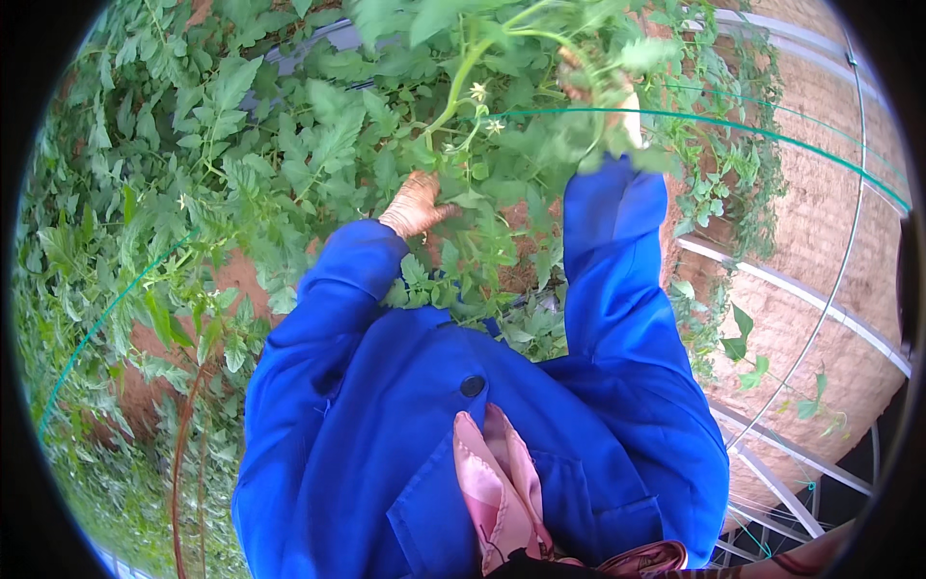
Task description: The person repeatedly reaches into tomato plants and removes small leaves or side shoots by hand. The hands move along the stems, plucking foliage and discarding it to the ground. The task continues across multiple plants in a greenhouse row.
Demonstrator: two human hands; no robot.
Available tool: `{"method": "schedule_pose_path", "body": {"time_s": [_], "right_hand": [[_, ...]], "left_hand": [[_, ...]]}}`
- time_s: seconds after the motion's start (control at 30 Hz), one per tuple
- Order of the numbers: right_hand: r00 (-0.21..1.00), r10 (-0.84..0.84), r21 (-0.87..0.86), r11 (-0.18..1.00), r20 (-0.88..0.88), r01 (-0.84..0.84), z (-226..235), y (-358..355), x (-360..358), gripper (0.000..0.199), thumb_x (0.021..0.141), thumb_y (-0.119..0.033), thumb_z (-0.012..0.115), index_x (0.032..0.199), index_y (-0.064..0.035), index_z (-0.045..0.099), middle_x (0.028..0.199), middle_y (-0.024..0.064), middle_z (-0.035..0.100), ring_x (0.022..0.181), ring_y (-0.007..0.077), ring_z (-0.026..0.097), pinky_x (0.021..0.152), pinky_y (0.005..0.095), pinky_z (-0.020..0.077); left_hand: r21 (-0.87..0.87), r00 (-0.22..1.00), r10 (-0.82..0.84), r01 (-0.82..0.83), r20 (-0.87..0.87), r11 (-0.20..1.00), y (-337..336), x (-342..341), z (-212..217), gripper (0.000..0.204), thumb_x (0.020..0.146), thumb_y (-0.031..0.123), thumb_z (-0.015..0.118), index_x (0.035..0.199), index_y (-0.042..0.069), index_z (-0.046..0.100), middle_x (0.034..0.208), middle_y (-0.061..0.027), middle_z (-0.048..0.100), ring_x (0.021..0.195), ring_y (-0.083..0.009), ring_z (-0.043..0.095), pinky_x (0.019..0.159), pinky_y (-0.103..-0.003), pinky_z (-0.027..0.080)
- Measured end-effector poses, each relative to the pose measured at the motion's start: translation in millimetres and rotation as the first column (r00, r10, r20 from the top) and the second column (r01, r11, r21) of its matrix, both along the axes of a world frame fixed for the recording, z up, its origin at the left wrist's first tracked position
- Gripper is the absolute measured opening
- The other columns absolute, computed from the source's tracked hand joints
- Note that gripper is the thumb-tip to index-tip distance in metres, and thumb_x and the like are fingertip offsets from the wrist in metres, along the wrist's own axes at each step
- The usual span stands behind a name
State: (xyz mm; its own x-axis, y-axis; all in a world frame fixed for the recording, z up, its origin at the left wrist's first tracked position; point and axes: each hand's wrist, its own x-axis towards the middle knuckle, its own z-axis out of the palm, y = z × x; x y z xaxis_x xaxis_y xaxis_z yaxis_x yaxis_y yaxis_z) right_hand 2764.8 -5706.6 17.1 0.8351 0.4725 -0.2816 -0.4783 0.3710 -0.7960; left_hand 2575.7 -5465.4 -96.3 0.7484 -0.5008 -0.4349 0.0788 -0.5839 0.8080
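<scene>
A tomato plant stem (453, 96) with small pale yellow flowers (495, 126) rises in front of me and bends over to the right near the top. My left hand (420, 205) is at the lower part of this stem, thumb held apart from the fingers. Leaves cover some of its fingertips, and I see nothing gripped in it. Higher up on the right, my right hand (617, 106) is raised among the drooping leaves of the same plant. Blurred foliage hides most of its fingers, so whether it grips the stem does not show.
Dense tomato foliage (106, 241) fills the left, with reddish soil (241, 280) between plants. A green string (772, 130) runs across the upper right. Beyond it stand a rough tan wall (820, 212) and pale metal bars (791, 280). Another green string (116, 314) slants at left.
</scene>
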Motion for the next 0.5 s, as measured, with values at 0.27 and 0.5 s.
{"method": "schedule_pose_path", "body": {"time_s": [0.27, 0.5], "right_hand": [[0.589, 0.334, -0.597, 0.730, 0.736, 0.332, 105.7, 83.7, -101.7, 0.056, 0.077, -0.018, 0.060, 0.128, -0.0086, 0.040, 0.126, 0.0103, 0.047, 0.122, 0.0249, 0.038, 0.101, 0.0366, 0.0282], [0.725, 0.287, -0.575, 0.798, 0.627, 0.181, 99.2, 96.2, -112.5, 0.022, 0.087, -0.016, 0.053, 0.102, -0.0019, 0.058, 0.089, 0.0062, 0.064, 0.091, 0.0181, 0.057, 0.083, 0.0316, 0.0440]], "left_hand": [[-0.364, 0.885, 0.458, -0.402, 0.080, 0.840, 16.4, -14.6, 18.2, 0.071, 0.070, 0.018, 0.067, 0.131, 0.008, 0.034, 0.129, -0.0146, 0.041, 0.120, -0.0291, 0.037, 0.099, -0.036, 0.030], [-0.604, 0.659, 0.736, -0.653, -0.156, 0.457, 20.8, 29.6, 50.6, 0.051, 0.081, 0.019, 0.057, 0.126, 0.005, 0.039, 0.124, -0.0132, 0.046, 0.115, -0.0248, 0.043, 0.095, -0.034, 0.034]]}}
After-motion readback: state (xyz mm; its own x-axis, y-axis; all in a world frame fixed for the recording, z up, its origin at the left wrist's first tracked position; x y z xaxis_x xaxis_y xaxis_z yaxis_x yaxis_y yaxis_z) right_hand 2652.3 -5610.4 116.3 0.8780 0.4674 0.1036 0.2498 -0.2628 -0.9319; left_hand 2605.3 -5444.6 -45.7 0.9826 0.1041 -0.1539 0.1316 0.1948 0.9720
